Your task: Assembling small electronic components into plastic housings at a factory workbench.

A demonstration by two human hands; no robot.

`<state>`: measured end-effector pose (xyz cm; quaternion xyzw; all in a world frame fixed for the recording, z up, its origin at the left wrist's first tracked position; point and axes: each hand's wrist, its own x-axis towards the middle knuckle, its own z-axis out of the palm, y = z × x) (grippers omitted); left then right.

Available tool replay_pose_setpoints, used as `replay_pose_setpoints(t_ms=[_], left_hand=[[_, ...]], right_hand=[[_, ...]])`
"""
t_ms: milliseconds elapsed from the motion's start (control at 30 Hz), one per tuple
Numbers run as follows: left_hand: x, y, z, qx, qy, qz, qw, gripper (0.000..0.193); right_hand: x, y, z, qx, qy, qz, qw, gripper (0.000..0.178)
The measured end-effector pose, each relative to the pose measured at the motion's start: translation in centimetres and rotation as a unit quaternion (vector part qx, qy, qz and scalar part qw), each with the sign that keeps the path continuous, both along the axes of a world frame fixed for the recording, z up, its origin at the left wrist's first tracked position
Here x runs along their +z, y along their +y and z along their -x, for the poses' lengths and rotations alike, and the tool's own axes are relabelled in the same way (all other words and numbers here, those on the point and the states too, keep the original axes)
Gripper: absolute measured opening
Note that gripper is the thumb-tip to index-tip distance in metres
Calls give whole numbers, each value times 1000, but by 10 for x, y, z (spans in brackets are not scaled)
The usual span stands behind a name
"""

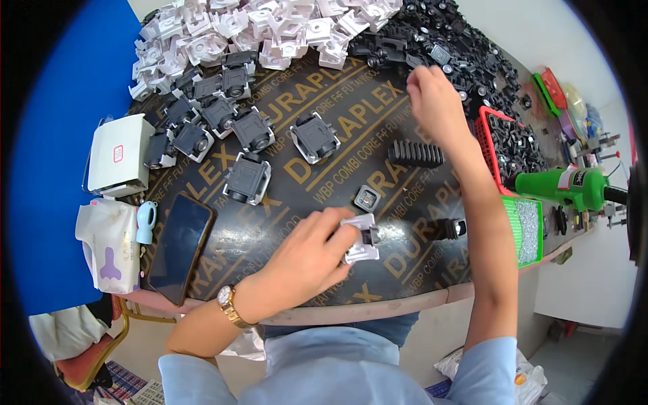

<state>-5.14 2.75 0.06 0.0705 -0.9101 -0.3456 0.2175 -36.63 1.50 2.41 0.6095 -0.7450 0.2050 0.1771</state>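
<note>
My left hand (307, 246), a gold watch on its wrist, grips a white plastic bracket (364, 251) near the table's front edge. Something dark shows inside the bracket. Just beyond it lies a small square grey-black piece (366, 198). Farther out, my right hand (437, 101) is at the near edge of a heap of small black parts (472, 64), its fingers curled together; whatever they pinch is hidden. Below that hand sits a row of black ribbed pieces (415, 153). A small black part with a shiny end (451, 229) rests beside my right forearm.
White brackets (270, 30) are heaped at the back. Several black-and-white assembled units (247, 179) spread across the left middle. A phone (181, 246), tissue pack (111, 246) and white box (120, 155) line the left. Right: red basket (483, 138), green tray (540, 233), green power tool (563, 187).
</note>
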Motion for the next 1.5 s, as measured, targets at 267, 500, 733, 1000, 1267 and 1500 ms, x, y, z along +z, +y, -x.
replay_pose_setpoints(t_ms=[267, 500, 733, 1000, 1267, 1500], left_hand=[[-4, -5, -5, -63, -15, -3, 998, 47], [-3, 2, -5, -47, 2, 56, 997, 41], [0, -2, -10, -33, -25, 45, 998, 39], [7, -7, -8, -36, -81, -5, 996, 44], [8, -10, -5, -35, -85, -28, 995, 46], [9, -8, -4, -30, -91, -14, 995, 48]], right_hand=[[-19, -63, 75, -59, 6, -63, 996, 29], [7, -11, 30, -18, -125, 82, 989, 13], [25, 110, -58, 132, -107, 8, 985, 20], [-24, 195, -107, 163, -63, 26, 984, 37], [-21, 201, -108, 118, -142, 20, 983, 31], [-33, 216, -107, 96, -181, 88, 975, 31]])
